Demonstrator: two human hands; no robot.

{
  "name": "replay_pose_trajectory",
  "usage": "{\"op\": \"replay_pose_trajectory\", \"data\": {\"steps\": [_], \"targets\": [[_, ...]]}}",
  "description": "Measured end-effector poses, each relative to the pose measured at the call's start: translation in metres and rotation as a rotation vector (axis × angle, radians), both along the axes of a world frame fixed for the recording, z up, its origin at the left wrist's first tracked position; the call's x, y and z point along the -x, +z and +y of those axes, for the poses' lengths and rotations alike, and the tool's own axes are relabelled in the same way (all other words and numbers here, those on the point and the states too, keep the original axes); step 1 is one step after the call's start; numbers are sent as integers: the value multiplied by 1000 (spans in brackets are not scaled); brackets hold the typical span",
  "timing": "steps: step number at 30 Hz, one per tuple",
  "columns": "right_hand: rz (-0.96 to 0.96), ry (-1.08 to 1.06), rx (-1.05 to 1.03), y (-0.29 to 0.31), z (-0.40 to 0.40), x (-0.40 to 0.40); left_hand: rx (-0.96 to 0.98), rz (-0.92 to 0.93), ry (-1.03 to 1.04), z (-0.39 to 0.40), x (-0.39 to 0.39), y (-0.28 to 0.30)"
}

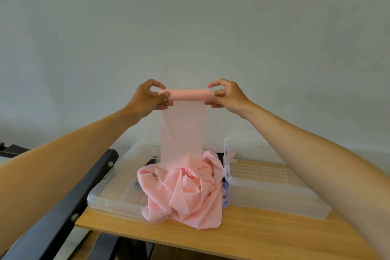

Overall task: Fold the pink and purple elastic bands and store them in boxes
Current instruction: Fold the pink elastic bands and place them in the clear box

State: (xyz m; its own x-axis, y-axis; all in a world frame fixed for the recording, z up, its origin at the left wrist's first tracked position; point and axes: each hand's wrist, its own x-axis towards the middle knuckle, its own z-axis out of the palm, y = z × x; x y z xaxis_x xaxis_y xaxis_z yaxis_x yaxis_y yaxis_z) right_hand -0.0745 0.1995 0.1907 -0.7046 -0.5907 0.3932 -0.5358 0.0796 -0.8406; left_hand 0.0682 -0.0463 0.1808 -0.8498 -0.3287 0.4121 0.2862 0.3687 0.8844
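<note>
Both hands pinch pink band (183, 124) roll ends; left box (118, 177), right box (270, 177) flank heap on table (242, 232)

— Where's the pink band (183, 133)?
— Its upper end is wound into a tight roll, held level in the air; a flat, thin strip hangs straight down from it into a crumpled heap between the boxes.
— And the purple band (225, 194)?
— Only a sliver shows (the pink heap covers most of it), beside the right box (272, 194).
— The boxes?
— Both clear plastic. The left box (118, 188) lies under the heap's left edge; the right box sits open.
</note>
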Motion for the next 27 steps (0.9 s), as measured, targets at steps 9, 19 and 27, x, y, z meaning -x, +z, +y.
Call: {"op": "replay_pose_trajectory", "data": {"steps": [9,19,27], "targets": [[275,-112,-177,-4,1,-2,245,-17,57,-8,1,-4],[-196,75,113,-5,-2,-14,203,2,97,-7,-6,0],[-197,-8,176,-6,-6,-7,-149,-48,-66,2,-10,4]]}}
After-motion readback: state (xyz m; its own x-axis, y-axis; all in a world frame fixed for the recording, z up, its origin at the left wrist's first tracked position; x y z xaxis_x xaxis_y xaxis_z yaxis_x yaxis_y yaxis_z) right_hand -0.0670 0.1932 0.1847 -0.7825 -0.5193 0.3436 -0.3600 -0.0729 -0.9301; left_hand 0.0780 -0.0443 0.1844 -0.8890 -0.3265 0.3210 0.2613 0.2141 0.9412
